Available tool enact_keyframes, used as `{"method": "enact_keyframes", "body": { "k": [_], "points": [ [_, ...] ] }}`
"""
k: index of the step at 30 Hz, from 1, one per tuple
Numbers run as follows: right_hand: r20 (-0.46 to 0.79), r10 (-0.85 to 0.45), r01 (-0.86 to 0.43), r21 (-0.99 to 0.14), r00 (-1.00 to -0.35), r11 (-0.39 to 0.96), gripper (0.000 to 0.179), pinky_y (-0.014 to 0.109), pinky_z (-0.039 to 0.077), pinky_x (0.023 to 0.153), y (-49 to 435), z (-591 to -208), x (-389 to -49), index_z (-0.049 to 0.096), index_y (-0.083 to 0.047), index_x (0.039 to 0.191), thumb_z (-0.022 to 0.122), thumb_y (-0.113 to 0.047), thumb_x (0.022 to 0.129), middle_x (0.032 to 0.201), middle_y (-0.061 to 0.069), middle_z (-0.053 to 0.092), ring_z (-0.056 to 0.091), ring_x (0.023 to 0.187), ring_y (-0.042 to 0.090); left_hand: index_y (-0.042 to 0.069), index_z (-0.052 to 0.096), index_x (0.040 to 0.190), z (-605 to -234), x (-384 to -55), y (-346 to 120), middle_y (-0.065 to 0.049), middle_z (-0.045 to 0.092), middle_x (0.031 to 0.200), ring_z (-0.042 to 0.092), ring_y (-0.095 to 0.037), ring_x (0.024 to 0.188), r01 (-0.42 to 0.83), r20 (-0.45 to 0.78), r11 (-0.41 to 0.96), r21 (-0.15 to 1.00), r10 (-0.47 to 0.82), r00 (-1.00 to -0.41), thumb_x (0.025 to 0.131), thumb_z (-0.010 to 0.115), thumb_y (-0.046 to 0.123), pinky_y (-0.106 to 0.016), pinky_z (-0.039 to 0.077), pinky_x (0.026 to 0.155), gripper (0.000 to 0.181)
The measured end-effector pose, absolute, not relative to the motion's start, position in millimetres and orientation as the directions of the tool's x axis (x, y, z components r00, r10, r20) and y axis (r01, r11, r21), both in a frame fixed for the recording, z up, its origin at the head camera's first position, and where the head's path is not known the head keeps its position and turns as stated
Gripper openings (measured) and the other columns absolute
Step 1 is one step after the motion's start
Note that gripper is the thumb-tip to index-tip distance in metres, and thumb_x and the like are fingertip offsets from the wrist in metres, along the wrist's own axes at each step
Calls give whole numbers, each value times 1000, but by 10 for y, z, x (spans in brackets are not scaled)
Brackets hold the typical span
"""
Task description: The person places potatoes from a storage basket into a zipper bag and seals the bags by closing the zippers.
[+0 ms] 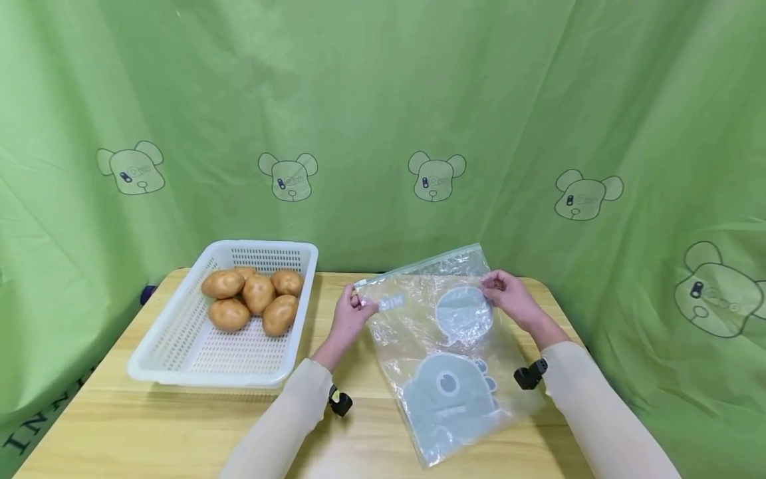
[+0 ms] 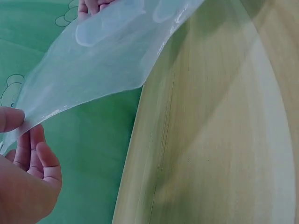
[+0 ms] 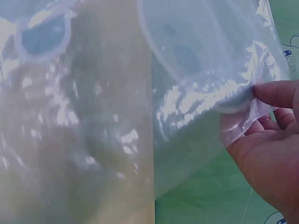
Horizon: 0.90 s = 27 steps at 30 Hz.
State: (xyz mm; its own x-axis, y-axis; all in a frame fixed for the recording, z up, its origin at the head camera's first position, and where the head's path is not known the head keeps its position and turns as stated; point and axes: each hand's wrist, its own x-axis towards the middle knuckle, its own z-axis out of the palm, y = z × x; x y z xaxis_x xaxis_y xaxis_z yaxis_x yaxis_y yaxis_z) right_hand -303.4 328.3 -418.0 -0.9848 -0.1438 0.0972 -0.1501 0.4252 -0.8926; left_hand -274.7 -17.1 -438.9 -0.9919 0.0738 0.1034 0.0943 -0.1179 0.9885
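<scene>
1. Two hands of mine hold one clear bag (image 1: 445,359), and it is in front of me, above the right half of the table (image 1: 197,432).
2. My left hand (image 1: 351,311) pinches the bag near its upper left corner. In the left wrist view, the thumb is on one side of the film and the fingers are on the other.
3. My right hand (image 1: 507,297) pinches the right edge of the bag, below the top corner; there the film is gathered in small folds.
4. The zip (image 1: 419,263) goes along the top edge of the bag. It is tilted, with the right end higher, and the white slider (image 1: 361,283) is just beside my left hand. Whether the mouth is open, I cannot tell.
5. On the bag I see pale blue prints: a one-eyed figure in the lower part and a round shape near my right hand.
6. The lower end of the bag points toward me; whether it touches the table, I cannot tell.
7. To the left, well apart from the bag, a white basket (image 1: 203,379) stands on the table.
8. Six potatoes (image 1: 258,295) lie in the basket, mostly toward its far end.
9. Behind the table hangs a green curtain (image 1: 371,80) with animal heads drawn on it.
</scene>
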Motion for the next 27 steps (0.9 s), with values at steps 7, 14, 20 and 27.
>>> {"method": "enact_keyframes", "body": {
  "k": [7, 14, 20, 27],
  "points": [
    [136, -157, -196, -857, -978, 476, 23, 24, 51, 77, 3199, -4113, -3094, 49, 11, 112, 53, 7, 89, 105, 22, 54, 54, 88, 14, -2, 48, 127, -4486, -2842, -189, -14, 62, 97, 59, -12, 75, 107, 110, -147, 983, 14, -994, 82, 66, 0, -29, 53, 70, 48],
    [150, -203, -239, -797, -968, 555, 15, 27, 51, 74, 3129, -4050, -3128, 55, 8, 105, 53, 6, 90, 99, 20, 57, 53, 88, 22, 4, 63, 110, -4479, -2832, -232, -8, 63, 86, 58, -15, 72, 128, 93, 230, 965, 154, -984, 83, 71, 17, -28, 51, 63, 31],
    [181, -186, -255, -791, -966, 556, 17, 21, 49, 72, 3071, -4021, -3150, 54, 8, 106, 52, 8, 89, 99, 20, 56, 53, 89, 22, 6, 62, 83, -4500, -2756, -252, -2, 62, 73, 53, -13, 63, 193, 100, 357, 914, 263, -960, 86, 65, 18, -24, 44, 54, 12],
    [246, -137, -279, -769, -960, 575, 17, 19, 47, 69, 3011, -4012, -3229, 55, 6, 106, 54, 6, 89, 97, 18, 56, 52, 86, 21, 1, 58, 84, -4545, -2656, -244, -6, 64, 74, 59, -15, 65, 99, -9, 269, 958, 374, -927, 86, 63, 7, -27, 53, 59, 8]
  ]
}}
